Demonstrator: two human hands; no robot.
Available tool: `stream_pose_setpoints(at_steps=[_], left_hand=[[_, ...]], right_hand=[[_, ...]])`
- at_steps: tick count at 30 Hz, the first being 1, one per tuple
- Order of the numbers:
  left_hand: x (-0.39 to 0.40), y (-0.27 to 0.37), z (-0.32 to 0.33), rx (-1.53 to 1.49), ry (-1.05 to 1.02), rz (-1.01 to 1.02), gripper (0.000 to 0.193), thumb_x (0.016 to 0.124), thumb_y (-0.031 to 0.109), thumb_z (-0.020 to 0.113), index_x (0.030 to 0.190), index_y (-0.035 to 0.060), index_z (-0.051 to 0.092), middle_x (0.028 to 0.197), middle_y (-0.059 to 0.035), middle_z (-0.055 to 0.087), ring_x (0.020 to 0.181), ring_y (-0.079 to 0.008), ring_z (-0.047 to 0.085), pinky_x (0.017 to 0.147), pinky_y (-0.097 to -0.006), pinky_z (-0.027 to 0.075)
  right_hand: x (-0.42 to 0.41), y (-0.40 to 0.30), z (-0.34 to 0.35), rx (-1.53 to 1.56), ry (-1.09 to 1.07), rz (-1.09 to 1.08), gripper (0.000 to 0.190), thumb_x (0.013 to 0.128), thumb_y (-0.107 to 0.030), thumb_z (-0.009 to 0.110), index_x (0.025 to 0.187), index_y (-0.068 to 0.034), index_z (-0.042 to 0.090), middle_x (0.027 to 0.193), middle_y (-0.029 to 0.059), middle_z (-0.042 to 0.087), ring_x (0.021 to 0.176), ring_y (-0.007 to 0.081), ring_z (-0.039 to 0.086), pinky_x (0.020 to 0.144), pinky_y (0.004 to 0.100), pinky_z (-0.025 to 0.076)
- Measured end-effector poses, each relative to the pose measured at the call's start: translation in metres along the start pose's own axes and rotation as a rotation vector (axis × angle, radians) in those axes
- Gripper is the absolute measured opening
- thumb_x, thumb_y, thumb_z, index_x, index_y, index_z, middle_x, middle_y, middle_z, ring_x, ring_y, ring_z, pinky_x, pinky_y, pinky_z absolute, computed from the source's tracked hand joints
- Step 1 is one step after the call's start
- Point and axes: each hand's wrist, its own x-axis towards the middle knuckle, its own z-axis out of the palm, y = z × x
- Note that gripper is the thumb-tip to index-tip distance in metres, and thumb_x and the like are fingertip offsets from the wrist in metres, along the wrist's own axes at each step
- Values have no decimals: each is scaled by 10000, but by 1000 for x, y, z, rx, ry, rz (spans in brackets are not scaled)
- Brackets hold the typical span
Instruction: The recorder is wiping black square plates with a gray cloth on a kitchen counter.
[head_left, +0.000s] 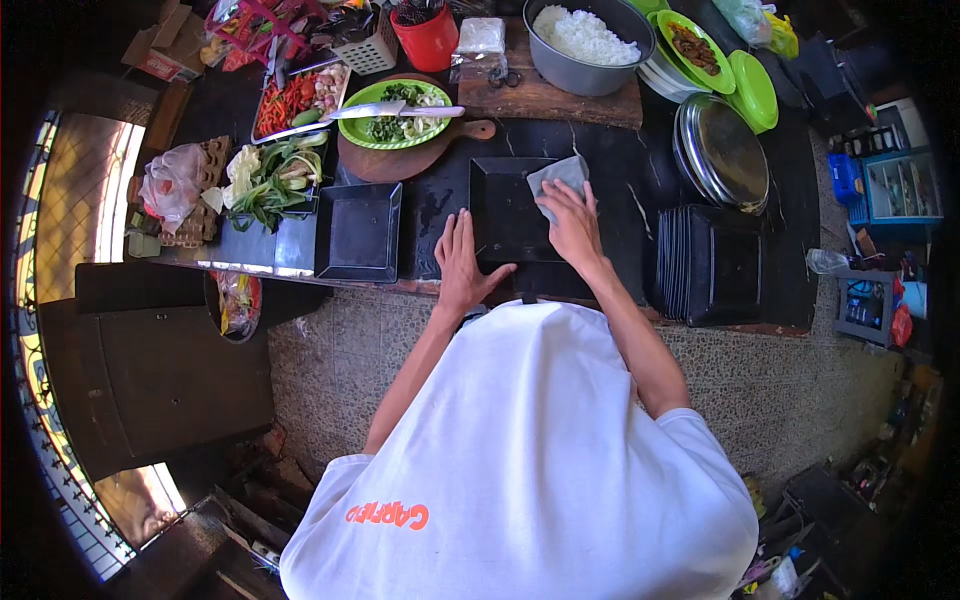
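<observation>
A square black plate (504, 217) lies on the dark counter right in front of me. My right hand (571, 217) presses a folded grey cloth (561, 177) onto the plate's far right corner. At the plate's left edge rests my left hand (465, 259), flat, with the thumb spread toward the near rim and nothing held in it. Another black square plate (358, 231) sits to the left, by the counter's front edge. On the right, several similar plates form a stack (724, 262) beside some round metal lids (726, 154).
Beyond the plate, a knife (397, 110) lies across a green plate of chopped greens (366, 136) on a round wooden board (457, 135). A pot of rice (592, 79) stands on a thick wooden board (495, 97). Leafy vegetables (281, 176) and a chilli tray (289, 97) are leftward.
</observation>
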Motion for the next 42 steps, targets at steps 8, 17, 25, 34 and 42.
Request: stream_pose_setpoints(at_steps=[8,17,25,34,42], left_hand=[[-2,-11,5,-4,-140,-19,1367,759,637,917,1711,-63,231,1775,-237,301,1667,-406,234,1289,-559,202],[-4,-9,6,11,-98,-11,1358,734,597,955,1717,-24,254,1763,-228,336,1663,-376,262,1295,-566,185],[-2,-20,2,-78,-104,-47,1240,730,573,969,1683,38,383,1685,-194,470,1626,-344,354,1278,-555,229],[-3,-26,10,-102,-57,-34,1238,663,467,1013,1663,44,421,1677,-199,487,1598,-352,400,1257,-525,257],[0,-16,1,-87,-68,-71,1200,682,440,1019,1643,32,427,1663,-163,511,1619,-328,381,1271,-524,253]], right_hand=[[-45,-21,-30,234,-342,-210,492,803,94,622,1217,-90,812,1522,70,690,1513,252,540,1346,573,232],[9,-25,-77,645,-266,240,457,884,87,584,1286,-44,758,1235,149,798,1194,279,759,1053,359,553],[39,-41,9,323,-4,-95,579,896,87,625,1447,-78,687,1584,189,603,1515,355,534,1273,508,396],[-7,-51,11,249,-441,-288,421,852,9,704,1264,-61,755,1518,146,671,1481,277,571,1311,548,319],[-8,-43,-63,309,-598,24,272,859,-92,675,1102,-69,796,1180,204,791,1172,388,735,1037,523,568]])
